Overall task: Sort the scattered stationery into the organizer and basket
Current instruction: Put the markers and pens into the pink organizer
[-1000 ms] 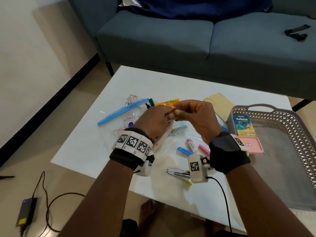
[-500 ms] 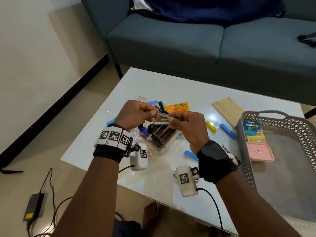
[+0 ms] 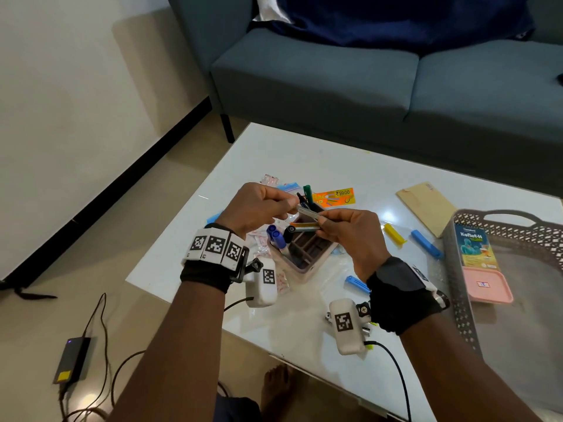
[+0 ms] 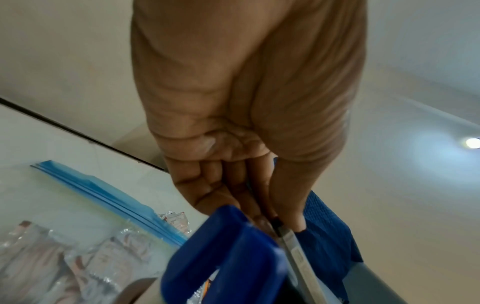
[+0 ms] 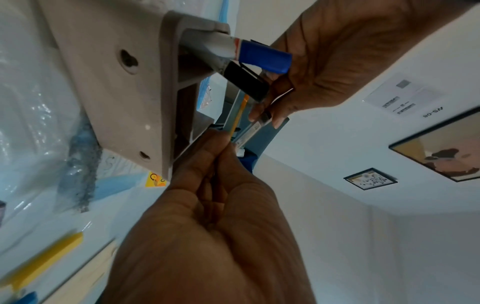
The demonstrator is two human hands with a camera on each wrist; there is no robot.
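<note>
Over the table, my left hand (image 3: pixel 291 205) pinches one end of a slim silver bar (image 3: pixel 307 213), and my right hand (image 3: pixel 323 223) grips the other end. The right hand also holds an orange-striped bar (image 3: pixel 304 228) just below it. Both bars hover above the beige organizer (image 3: pixel 304 271), which holds blue markers (image 3: pixel 275 237), a black one and a green pen (image 3: pixel 307 192). The left wrist view shows fingertips (image 4: pixel 296 220) closed on the silver bar (image 4: pixel 298 253). In the right wrist view both bars (image 5: pixel 249 129) cross beside the organizer (image 5: pixel 116 82). A grey basket (image 3: pixel 457 239) stands at the right.
The basket holds a Koflet-H box (image 3: pixel 473 249) and a pink case (image 3: pixel 487 283). On the table lie a yellow clip (image 3: pixel 393 234), blue clips (image 3: pixel 426 243), a tan envelope (image 3: pixel 426 205), an orange packet (image 3: pixel 335 196) and a zip bag (image 4: pixel 103 197). A sofa stands behind.
A second ago both hands were bunched together over the organizer. They have since drawn slightly apart, with the bars spanning between them. The view has shifted left.
</note>
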